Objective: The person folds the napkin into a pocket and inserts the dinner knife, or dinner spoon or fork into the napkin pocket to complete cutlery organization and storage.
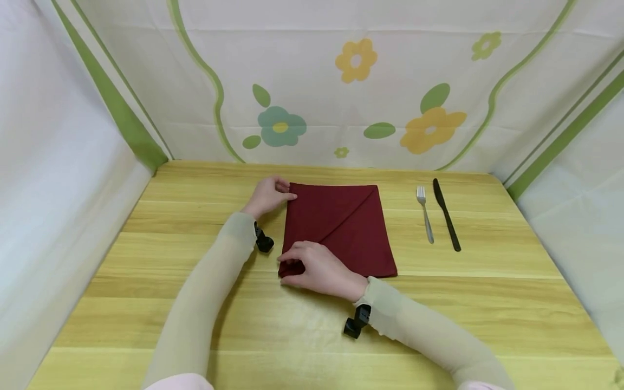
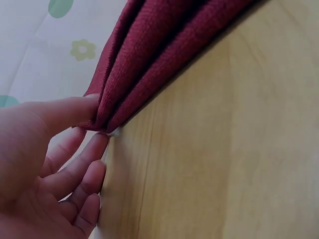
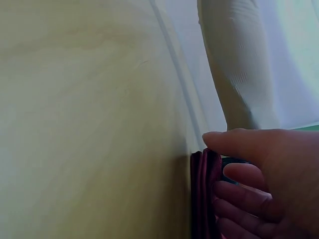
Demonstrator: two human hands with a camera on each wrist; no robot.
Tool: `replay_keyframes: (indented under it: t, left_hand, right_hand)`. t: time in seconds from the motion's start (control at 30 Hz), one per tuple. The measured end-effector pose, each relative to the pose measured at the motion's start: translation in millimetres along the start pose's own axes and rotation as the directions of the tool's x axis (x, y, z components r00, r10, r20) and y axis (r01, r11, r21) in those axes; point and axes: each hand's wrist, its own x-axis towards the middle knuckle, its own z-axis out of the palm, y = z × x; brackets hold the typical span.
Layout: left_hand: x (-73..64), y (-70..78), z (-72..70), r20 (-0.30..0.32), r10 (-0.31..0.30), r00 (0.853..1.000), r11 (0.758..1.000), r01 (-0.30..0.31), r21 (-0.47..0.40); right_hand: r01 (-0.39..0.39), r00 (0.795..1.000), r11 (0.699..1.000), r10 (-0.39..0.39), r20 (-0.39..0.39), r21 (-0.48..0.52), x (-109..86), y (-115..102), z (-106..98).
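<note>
A dark red cloth napkin [image 1: 336, 208] lies folded into a square on the table, a diagonal fold edge crossing its top. At its far left corner my left hand [image 1: 268, 196] pinches the cloth. The left wrist view shows the thumb on the layered napkin edge [image 2: 149, 55], fingertips at its underside. My right hand [image 1: 319, 268] arches over the near left corner and holds it, thumb at the near edge. Stacked napkin layers [image 3: 204, 194] show beside the right fingers in the right wrist view; part of that corner is hidden under the hand.
To the right of the napkin lie a silver fork [image 1: 424, 214] and a black knife [image 1: 446, 214], side by side. The wooden table [image 1: 492, 319] ends at a flower-printed curtain [image 1: 312, 70] behind, with white cloth at both sides.
</note>
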Motion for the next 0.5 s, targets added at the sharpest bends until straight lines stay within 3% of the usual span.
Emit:
replay_keyframes:
  t: [0.27,0.5]
  left_hand:
    - [0.0,0.2,0.3,0.007,-0.006,1.0,0.999,0.006,-0.035]
    - [-0.8,1.1,0.2,0.024,-0.017,1.0,0.999,0.018,-0.043]
  right_hand:
    - [0.018,0.999,0.995,-0.014,0.033,-0.102,9.1,-1,7]
    - [0.055,0.998,0.992,-0.05,0.049,-0.114,11.6,0,6]
